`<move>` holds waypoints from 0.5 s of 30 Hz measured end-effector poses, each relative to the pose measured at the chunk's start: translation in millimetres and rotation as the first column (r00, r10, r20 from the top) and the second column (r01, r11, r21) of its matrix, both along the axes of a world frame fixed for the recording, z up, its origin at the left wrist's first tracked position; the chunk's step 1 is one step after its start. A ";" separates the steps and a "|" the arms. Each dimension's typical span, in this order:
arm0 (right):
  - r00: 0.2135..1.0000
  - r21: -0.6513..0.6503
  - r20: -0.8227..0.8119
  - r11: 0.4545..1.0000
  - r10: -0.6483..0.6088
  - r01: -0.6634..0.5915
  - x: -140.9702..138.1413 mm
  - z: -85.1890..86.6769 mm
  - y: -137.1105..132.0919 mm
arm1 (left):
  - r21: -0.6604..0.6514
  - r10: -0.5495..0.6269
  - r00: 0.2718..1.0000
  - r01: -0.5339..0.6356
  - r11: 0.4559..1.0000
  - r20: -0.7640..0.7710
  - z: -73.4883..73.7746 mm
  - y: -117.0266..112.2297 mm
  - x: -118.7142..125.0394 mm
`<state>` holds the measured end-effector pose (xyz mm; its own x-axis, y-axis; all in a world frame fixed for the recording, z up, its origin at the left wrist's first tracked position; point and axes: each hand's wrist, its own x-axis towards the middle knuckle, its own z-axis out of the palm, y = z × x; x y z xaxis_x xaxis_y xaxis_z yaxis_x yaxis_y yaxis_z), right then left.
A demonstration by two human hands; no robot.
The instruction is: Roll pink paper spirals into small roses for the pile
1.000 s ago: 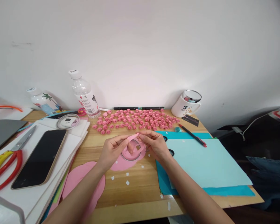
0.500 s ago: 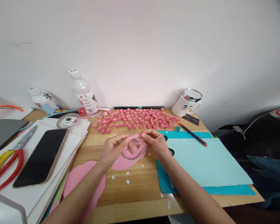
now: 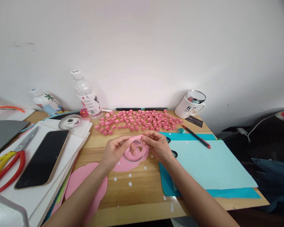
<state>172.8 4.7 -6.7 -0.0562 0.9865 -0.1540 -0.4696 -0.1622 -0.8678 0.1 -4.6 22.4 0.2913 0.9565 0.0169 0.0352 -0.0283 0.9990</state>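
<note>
Between my two hands a curved pink paper strip (image 3: 135, 138) is held up over the table. My left hand (image 3: 115, 152) pinches its left side, thumb and fingers together. At its right end the fingertips of my right hand (image 3: 156, 145) are closed on the paper. Below the strip lies a scalloped pink paper piece (image 3: 125, 166), with a clear tape roll (image 3: 130, 159) partly hidden on top. Another pink paper piece (image 3: 100, 186) rests under my left forearm. Many small rolled pink paper roses (image 3: 137, 119) are spread beyond my hands.
At left, a phone (image 3: 44, 159) and red-yellow scissors (image 3: 16, 157) lie on white papers. A bottle (image 3: 87, 101) and a mug (image 3: 189, 105) stand near the wall. Light blue paper (image 3: 210, 164) with a pencil (image 3: 197, 137) is at right. White paper bits (image 3: 130, 184) dot the wooden table.
My right fingertips have shifted slightly at the strip's end, and the strip has turned a little. The whole view has drifted slightly. Both hands still hold the paper.
</note>
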 end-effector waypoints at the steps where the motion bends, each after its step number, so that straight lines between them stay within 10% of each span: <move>1: 1.000 0.009 0.010 1.000 0.001 -0.001 0.0 0.0 0.0 | -0.005 -0.001 1.000 0.001 1.000 0.003 -0.3 0.0 -0.1; 15: 1.000 -0.031 -0.007 1.000 0.001 -0.001 -0.6 0.7 0.4 | -0.011 0.018 0.998 -0.017 1.000 0.053 -0.8 0.5 0.2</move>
<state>172.2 5.1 -6.0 -0.0582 0.9813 -0.1836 -0.4759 -0.1890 -0.8590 0.4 -4.1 21.6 0.2734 0.9616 0.0218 -0.0172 -0.0178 0.9997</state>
